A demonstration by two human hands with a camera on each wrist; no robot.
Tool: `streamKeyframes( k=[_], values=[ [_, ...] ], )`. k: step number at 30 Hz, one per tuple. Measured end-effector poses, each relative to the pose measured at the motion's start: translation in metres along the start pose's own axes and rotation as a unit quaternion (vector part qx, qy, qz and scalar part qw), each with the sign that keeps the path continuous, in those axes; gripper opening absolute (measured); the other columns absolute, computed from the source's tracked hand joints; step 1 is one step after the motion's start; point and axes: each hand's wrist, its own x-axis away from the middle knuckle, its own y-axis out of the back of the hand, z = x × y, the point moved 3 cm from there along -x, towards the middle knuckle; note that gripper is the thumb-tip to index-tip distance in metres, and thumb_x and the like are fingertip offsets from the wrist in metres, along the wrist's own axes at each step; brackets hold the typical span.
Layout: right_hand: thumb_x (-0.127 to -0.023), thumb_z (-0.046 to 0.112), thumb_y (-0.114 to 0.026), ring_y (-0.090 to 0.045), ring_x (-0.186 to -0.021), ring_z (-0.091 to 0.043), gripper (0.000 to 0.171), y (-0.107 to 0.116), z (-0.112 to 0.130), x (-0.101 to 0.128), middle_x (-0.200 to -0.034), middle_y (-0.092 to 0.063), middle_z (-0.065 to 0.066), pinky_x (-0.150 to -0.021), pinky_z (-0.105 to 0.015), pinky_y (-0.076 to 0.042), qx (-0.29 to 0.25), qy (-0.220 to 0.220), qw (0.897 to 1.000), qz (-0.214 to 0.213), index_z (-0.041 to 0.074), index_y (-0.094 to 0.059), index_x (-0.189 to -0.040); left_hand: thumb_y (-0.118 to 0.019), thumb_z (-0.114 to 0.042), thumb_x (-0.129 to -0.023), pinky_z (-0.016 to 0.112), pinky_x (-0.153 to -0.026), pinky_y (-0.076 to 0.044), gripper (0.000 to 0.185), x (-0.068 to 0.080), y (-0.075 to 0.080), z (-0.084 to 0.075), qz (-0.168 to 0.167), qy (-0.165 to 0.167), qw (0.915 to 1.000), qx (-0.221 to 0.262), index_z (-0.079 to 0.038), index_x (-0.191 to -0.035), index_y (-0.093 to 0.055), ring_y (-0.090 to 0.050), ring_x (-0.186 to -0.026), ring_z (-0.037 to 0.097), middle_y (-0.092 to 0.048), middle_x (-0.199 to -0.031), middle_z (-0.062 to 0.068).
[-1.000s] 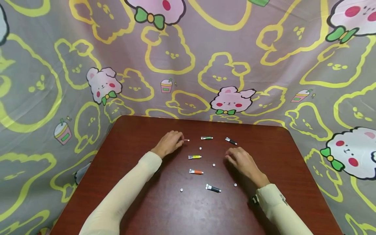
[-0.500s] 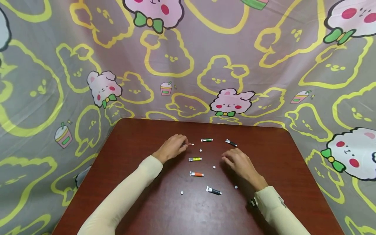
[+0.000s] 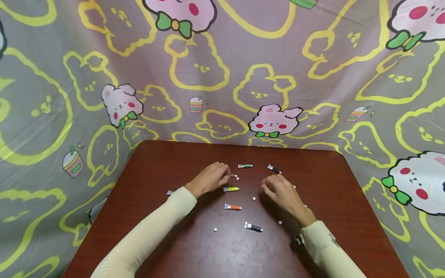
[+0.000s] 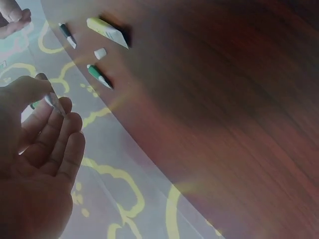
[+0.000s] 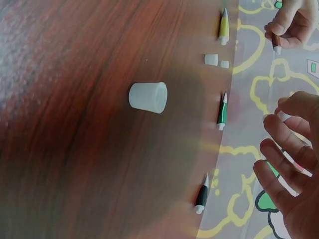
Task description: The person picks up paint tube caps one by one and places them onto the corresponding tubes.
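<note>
pinching a small red paint tube (image 3: 232, 176), left hand (image 3: 209, 178) at frame centre beside a white cap (image 3: 238, 178); right hand (image 3: 281, 190) loosely apart, empty. capping step likely; next needs cap aligned to nozzle.

Glossy wood-grain table (image 3: 167, 162), printed cloth backdrop (image 3: 222, 69)

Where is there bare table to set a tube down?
Bare wood lies along the table's near edge, below the black tube, and between the green tube and the far edge. It is crowded between the left hand and right hand.
</note>
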Motion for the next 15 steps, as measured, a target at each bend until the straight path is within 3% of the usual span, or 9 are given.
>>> streamKeyframes(
  k=[4,15],
  values=[
    [-0.094,0.013,-0.082,-0.071,-0.099,-0.026,0.009,-0.001,0.001,0.001,-0.096,-0.078,-0.001,-0.081,-0.046,-0.06,0.002,0.017,1.0,-0.012,0.01,-0.081,-0.102,-0.075,-0.016,-0.102,0.042,-0.094,-0.057,0.009,-0.002,-0.002,-0.004,0.006,0.003,0.9999,0.01,-0.009,-0.106,-0.07,-0.069,-0.102,0.026,-0.075,-0.106,0.007],
    [-0.095,0.016,-0.084,-0.069,-0.095,-0.022,0.011,-0.003,0.002,0.0,-0.093,-0.074,0.0,-0.079,-0.043,-0.058,-0.006,0.003,1.0,-0.02,0.014,-0.074,-0.098,-0.072,-0.019,-0.105,0.04,-0.094,-0.057,0.009,-0.004,-0.007,-0.012,0.018,0.015,0.9995,0.021,-0.011,-0.109,-0.07,-0.067,-0.103,0.022,-0.074,-0.107,0.003]
  ],
)
